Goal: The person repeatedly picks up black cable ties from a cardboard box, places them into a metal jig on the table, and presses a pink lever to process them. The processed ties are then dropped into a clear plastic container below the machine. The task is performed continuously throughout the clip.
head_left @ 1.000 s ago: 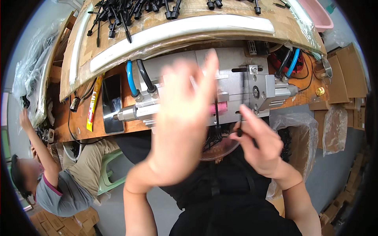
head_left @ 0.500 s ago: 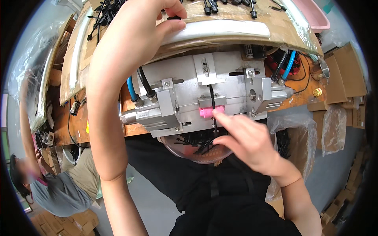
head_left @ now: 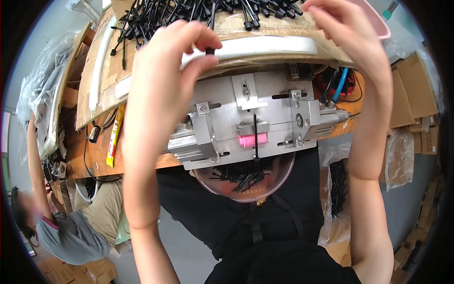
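Wooden workbench [head_left: 97,158] carries a metal fixture [head_left: 250,125], cardboard sheet [head_left: 111,71], yellow tube [head_left: 115,137]

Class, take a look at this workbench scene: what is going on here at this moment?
A person at a wooden bench reaches both hands up over a long white plastic strip lying on cardboard. The left hand pinches a small black piece at the strip; the right hand rests by its far end. Beyond lies a heap of black cable ties. Below, a grey metal fixture holds one upright black tie across a pink block, above a clear bowl of black offcuts.
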`<state>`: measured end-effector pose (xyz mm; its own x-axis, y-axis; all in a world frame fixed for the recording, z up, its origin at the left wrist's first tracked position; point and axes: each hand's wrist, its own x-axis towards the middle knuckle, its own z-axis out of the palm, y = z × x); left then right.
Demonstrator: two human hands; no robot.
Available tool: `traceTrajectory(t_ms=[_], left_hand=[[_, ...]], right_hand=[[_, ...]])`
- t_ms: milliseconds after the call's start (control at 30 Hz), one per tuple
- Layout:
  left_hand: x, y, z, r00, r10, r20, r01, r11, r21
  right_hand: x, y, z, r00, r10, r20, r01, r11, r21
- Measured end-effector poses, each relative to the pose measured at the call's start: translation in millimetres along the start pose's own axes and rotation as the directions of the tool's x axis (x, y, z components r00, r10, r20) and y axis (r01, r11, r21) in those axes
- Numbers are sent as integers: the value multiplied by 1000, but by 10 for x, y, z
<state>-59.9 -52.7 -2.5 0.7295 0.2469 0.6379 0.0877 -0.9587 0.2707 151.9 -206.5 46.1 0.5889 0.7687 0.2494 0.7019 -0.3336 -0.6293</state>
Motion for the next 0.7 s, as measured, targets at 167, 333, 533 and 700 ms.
traceTrajectory(t_ms=[167,333,533,700], left_hand=[[-1062,854,283,985,-164,52,153,974,165],[-1407,1172,657,938,-239,251,174,951,255],[-1283,1216,690,928,-237,286,152,945,289],[-1291,1097,525,914,-266,306,186,946,267]], right_hand=[[-336,287,-34,944,-235,-233,296,913,281],[-647,450,-118,947,-235,-218,306,863,401],[-963,253,36,905,-224,-363,363,850,381],[-1445,255,669,894,-356,-271,428,857,286]])
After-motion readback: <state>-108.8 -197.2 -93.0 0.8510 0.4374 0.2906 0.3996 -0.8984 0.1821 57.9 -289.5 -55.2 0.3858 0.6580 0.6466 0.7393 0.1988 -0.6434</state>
